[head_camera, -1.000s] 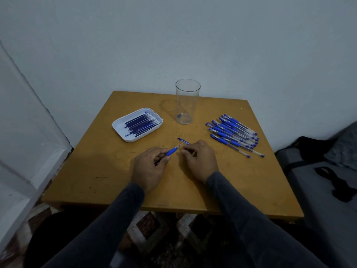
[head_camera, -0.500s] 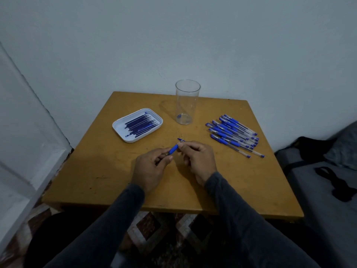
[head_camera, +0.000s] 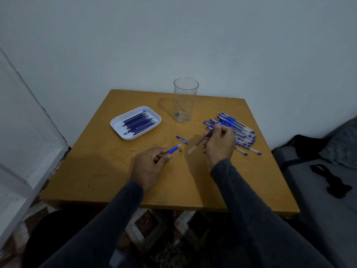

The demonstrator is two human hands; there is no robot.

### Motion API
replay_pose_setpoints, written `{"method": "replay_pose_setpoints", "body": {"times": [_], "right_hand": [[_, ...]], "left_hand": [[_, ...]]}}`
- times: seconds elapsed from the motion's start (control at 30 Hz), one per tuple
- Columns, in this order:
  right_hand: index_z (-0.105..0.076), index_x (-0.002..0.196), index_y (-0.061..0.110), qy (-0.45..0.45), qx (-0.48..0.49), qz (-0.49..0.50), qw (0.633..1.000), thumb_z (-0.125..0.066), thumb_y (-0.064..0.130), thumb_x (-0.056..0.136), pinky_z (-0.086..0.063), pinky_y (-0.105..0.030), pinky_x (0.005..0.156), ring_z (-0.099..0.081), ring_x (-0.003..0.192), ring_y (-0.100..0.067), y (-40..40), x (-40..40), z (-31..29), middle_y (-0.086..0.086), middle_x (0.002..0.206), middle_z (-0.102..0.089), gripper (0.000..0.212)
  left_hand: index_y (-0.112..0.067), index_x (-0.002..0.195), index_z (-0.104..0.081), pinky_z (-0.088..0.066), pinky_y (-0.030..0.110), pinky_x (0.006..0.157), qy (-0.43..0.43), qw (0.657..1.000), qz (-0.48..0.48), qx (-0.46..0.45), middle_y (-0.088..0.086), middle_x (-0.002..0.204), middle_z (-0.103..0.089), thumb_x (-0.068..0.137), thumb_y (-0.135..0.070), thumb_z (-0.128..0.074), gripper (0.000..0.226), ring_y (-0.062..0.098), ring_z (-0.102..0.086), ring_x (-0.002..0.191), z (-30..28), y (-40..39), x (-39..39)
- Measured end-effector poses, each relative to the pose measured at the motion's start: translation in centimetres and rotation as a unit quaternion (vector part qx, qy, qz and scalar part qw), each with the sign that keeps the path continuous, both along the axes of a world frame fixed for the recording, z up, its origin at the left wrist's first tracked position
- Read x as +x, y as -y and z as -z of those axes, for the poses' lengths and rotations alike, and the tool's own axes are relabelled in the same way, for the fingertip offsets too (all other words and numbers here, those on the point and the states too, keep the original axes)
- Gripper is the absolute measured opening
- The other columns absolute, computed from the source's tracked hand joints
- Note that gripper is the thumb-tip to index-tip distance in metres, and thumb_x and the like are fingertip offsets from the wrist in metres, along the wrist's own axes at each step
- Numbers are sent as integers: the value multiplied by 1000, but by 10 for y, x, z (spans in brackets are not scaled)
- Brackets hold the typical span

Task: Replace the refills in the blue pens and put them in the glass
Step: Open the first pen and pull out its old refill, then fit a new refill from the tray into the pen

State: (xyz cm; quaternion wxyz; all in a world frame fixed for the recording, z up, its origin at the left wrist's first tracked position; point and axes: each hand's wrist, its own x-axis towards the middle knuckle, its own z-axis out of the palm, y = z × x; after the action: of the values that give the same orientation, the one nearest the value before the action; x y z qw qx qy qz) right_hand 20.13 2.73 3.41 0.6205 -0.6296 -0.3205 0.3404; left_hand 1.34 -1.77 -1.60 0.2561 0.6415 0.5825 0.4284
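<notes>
My left hand [head_camera: 149, 166] pinches a pen barrel [head_camera: 174, 148] by its blue grip, open end pointing up-right. My right hand [head_camera: 219, 143] grips a thin refill [head_camera: 199, 143], blurred, its pale end pointing down-left, apart from the barrel. A small metal tip [head_camera: 180, 150] lies on the table between the hands. A blue pen cap [head_camera: 182, 139] lies just beyond it. The clear glass [head_camera: 185, 102] stands upright at the back, holding no pens. A pile of several blue pens [head_camera: 236, 130] lies to the right, partly behind my right hand.
A white tray [head_camera: 116, 123] with several dark blue refills sits at the left of the yellow wooden table [head_camera: 108, 171]. A wall stands behind the table. A grey seat with a black strap [head_camera: 332, 180] is to the right.
My hands have drawn apart. The right hand moved up and right, pulling the refill out of the barrel, which stays in the left hand. The small tip now lies on the table.
</notes>
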Motion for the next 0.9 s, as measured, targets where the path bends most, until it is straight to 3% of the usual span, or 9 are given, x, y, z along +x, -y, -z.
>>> {"method": "replay_pose_setpoints", "body": {"times": [0.07,0.13,0.2,0.33,0.47,0.67,0.83,0.9], "right_hand": [[-59,93,24,70,-29,11,997,-50,29,106,-58,-38,70,-67,85,-22,-1,10,3,-4,92,-68,16],[-63,99,19,156,-83,-40,983,-52,25,106,-49,-24,66,-63,88,-15,2,17,7,1,93,-64,14],[-65,106,17,239,-148,-117,952,-55,22,104,-46,-20,67,-60,87,-10,6,20,15,1,98,-63,11],[-67,110,19,349,-233,-189,888,-59,24,102,-56,-33,89,-62,98,-14,9,17,27,0,107,-63,13],[-69,111,15,440,-232,-187,847,-56,22,103,-56,-36,91,-62,98,-18,8,11,31,-4,110,-63,17],[-68,117,14,463,-201,-189,842,-52,25,105,-54,-34,92,-58,101,-16,14,13,32,-3,115,-57,23],[-67,117,16,460,-186,-186,848,-54,29,104,-54,-35,94,-57,102,-15,14,16,33,-2,114,-59,22],[-67,117,16,471,-170,-188,845,-55,31,103,-53,-33,93,-57,102,-14,12,14,30,-1,114,-59,23]], "left_hand": [[-18,117,-72,-52,13,76,5,1000,-4,0,-11,91,-71,94,-25,-69,24,2,-65,85,-1,0,0],[-17,117,-72,-54,18,78,6,1000,-7,-2,-9,91,-72,94,-24,-68,25,3,-66,86,-1,0,1],[-17,117,-72,-53,13,76,1,1000,-7,-2,-10,91,-72,94,-24,-68,24,2,-66,85,-1,0,2],[-19,117,-72,-51,9,73,2,1000,-7,2,-12,90,-70,94,-23,-68,23,-1,-64,85,-2,2,2],[-18,117,-73,-57,22,78,3,1000,-7,2,-10,91,-72,94,-26,-69,24,2,-65,84,-2,1,1],[-19,119,-71,-50,9,74,9,1000,-5,-8,-11,92,-70,94,-24,-68,25,-1,-63,85,-3,2,2],[-18,117,-72,-54,15,77,31,999,-15,-12,-10,92,-72,94,-22,-69,24,3,-65,85,-3,2,1],[-18,116,-73,-57,24,79,58,998,-24,-16,-8,91,-73,94,-22,-69,23,6,-67,84,-4,-1,-1]]}}
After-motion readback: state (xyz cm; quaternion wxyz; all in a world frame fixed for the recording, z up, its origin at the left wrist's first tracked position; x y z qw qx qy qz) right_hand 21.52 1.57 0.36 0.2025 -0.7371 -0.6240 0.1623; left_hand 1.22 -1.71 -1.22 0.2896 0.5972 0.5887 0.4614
